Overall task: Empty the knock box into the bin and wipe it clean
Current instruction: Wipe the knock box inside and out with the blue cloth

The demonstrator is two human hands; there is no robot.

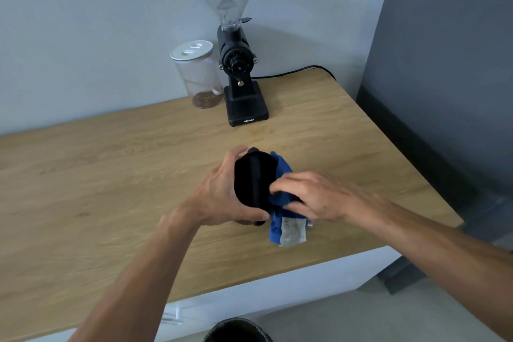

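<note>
I hold the knock box (251, 180) in my left hand (222, 194), just above the wooden table (111, 180), tilted so its open mouth faces me and its one knock bar runs up and down across it. My left fingers (236, 151) wrap closed around its round wall, thumb at the near rim, which steadies it against the push of wiping. My right hand (313, 197) presses a blue cloth (280, 172) into the right half of the mouth, beside the bar; those fingers (280, 189) are curled shut on the cloth. Part of the cloth hangs out below, with a pale label showing. I judge the emptying done and the wiping under way, since the cloth is already inside.

Counting: one knock box, one cloth, one coffee grinder (238, 64) standing back by the wall with its cord, and one clear jar (198, 75) just beside it. A dark round rim (238, 332) at the bottom edge is probably the bin, on the floor below the table.
</note>
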